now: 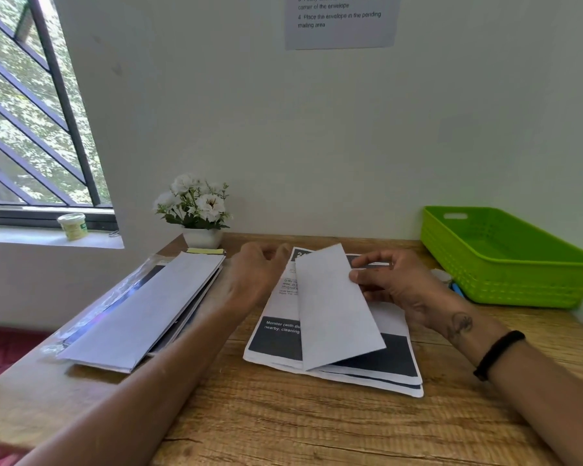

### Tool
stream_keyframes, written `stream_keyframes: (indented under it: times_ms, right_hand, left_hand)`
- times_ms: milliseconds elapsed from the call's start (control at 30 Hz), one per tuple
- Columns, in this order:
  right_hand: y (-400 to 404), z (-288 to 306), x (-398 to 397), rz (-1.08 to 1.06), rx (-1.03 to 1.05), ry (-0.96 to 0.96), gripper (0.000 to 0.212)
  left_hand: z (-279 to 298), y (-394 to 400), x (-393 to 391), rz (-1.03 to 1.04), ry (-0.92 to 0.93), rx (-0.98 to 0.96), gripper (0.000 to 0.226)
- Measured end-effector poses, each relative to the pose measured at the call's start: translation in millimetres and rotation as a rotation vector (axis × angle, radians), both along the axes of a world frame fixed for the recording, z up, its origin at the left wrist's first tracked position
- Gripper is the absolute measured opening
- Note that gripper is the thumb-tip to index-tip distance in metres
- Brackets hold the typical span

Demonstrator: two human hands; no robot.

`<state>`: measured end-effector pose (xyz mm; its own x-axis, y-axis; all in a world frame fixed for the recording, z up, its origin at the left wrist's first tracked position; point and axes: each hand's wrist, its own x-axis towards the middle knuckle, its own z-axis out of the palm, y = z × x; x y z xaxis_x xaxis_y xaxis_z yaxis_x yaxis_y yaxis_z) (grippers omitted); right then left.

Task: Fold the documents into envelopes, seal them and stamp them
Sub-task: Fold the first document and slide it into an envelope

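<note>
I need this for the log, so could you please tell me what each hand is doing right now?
Left hand: open, fingers loosely curled, holding nothing.
Right hand: pinching the folded paper.

- One head-worn view looks forward and down over a wooden desk [317, 425] from close above.
- It faces a white wall [317, 129], a window [31, 112] at left.

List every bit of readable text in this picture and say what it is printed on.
Wall notice: "3 Firmly affix stamps to the top right corner of the envelope"
Same notice: "4 Place the envelope in the pending mailing area"
Top printed document: "Monitor (with du", "nearby, cleaning", cut off by the white envelope.
Its small print: blurred.
</note>
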<state>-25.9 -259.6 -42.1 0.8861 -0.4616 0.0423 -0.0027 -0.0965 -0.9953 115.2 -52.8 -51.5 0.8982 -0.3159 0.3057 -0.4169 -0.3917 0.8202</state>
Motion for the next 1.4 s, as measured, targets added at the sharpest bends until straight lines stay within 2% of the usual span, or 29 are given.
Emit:
stream_keyframes:
  times_ms: [67,200,267,333,433,533,767,867,933,1033,1267,1400]
  right_hand:
    - [0,-2,0,-0.017,-0.006,0.01,0.026]
    - [3,-4,1,-0.039,-0.032,0.01,0.021]
    - [4,-6,1,-0.047,-0.07,0.02,0.019]
    - [2,-9,3,-0.059,-0.193,0.04,0.017]
    - [-1,-11,5,-0.072,-0.502,0.078,0.019]
    - [2,-10,3,-0.045,-0.668,0.089,0.022]
    - [18,-3,-1,-0.027,-0.968,0.113,0.052]
    - [23,0,-3,-0.035,-1.056,0.159,0.065]
    - [25,2,-2,-0.012,-1.084,0.276,0.075]
    - [26,3,-1,0.06,-1.065,0.357,0.075]
    - [16,-5,2,0.08,-0.732,0.195,0.06]
    - [11,-13,4,0.089,-0.644,0.081,0.047]
  left_hand:
    - [3,-1,-6,0.012,-0.095,0.116,0.036]
    - [4,-4,-13,-0.102,-0.2,0.257,0.031]
    - [3,-4,-13,-0.165,-0.214,0.358,0.04]
    - [2,-6,-13,-0.203,-0.215,0.446,0.051]
    - [-1,-10,-13,-0.265,-0.197,0.547,0.065]
    - [-5,-10,-13,-0.332,-0.195,0.644,0.073]
    - [-6,-10,-16,-0.272,-0.258,0.754,0.069]
    - [-7,-10,-12,-0.158,-0.331,0.664,0.063]
    - [-10,-8,-4,-0.088,-0.399,0.59,0.058]
    - [-17,-6,7,-0.059,-0.399,0.63,0.055]
    - [-25,-10,15,-0.063,-0.297,0.58,0.06]
    - [-23,-7,17,-0.052,-0.254,0.438,0.059]
